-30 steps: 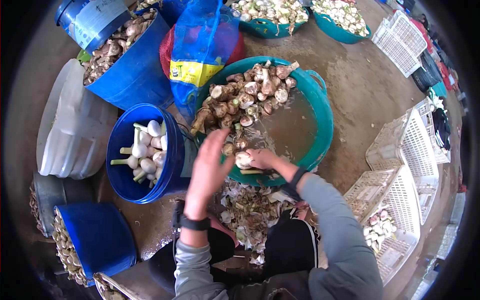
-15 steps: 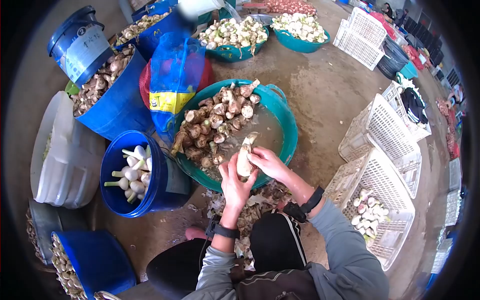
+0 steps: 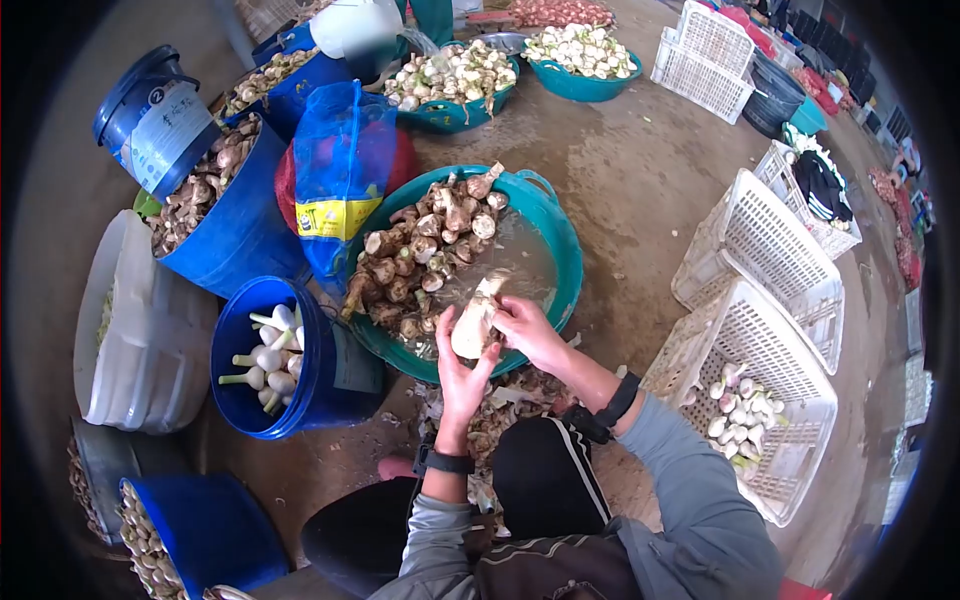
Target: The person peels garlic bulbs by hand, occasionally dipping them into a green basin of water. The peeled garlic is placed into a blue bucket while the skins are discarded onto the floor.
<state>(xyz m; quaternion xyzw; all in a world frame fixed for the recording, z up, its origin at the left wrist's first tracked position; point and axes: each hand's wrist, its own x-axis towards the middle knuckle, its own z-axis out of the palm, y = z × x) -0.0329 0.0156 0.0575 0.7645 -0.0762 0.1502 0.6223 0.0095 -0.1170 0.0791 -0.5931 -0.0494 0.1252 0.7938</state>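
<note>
In front of me both hands hold one garlic bulb (image 3: 470, 328), pale on its exposed side, with loose brownish skin near its stem. My left hand (image 3: 463, 375) cups it from below and the left, thumb against its lower end. From the other side, the fingers of my right hand (image 3: 535, 335) grip the skin by the stem. Both hands are above the near part of a green basin (image 3: 568, 275) of murky water. Unpeeled, muddy garlic bulbs (image 3: 425, 250) are heaped on the basin's left side. Cleaned white bulbs (image 3: 272, 360) lie in a blue bucket (image 3: 345, 385) to the left.
White plastic crates (image 3: 790, 440) stand on the right, the nearest holding some bulbs. A blue mesh bag (image 3: 340, 160) and a large blue bucket (image 3: 235, 235) of muddy bulbs sit at the upper left. Peelings (image 3: 505, 410) litter the floor below my hands.
The bulb has tilted in my hands and shows more of its pale side. My right fingers have shifted on the skin by the stem. The whole view has moved slightly.
</note>
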